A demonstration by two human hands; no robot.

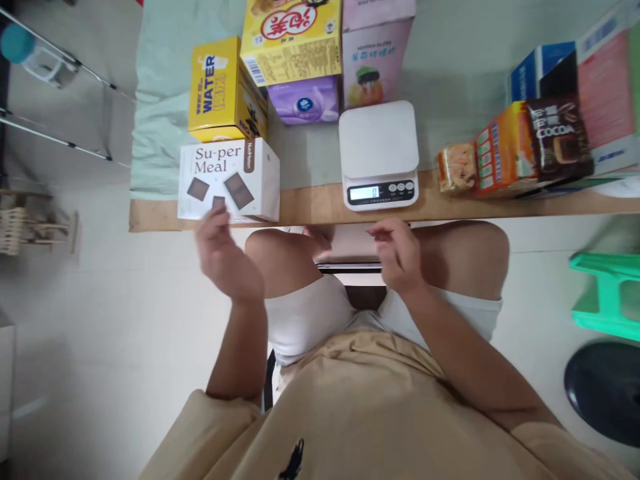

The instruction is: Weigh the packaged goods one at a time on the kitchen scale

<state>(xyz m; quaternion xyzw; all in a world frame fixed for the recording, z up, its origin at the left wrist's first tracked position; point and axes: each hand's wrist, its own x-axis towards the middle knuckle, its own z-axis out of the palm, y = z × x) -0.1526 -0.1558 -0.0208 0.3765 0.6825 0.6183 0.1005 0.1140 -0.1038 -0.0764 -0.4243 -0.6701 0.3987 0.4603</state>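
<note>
My left hand (223,257) is raised at the table's front edge, close in front of a white Su-per Meal box (230,160). Motion blurs its bent fingers, so whether they touch the box or hold anything is unclear. Over my lap, just below a white kitchen scale (379,143), my right hand (399,253) has its fingers curled in, with nothing visible in them. The scale's pan is bare, and its lit display seems to read 0.
Behind the white box stand a yellow WATER box (215,87), a purple tissue pack (305,100), a yellow carton (295,43) and a pink box (375,60). Right of the scale are a small snack pack (457,168), an orange box (505,153) and a COCOA pack (560,137). A green stool (607,293) stands right.
</note>
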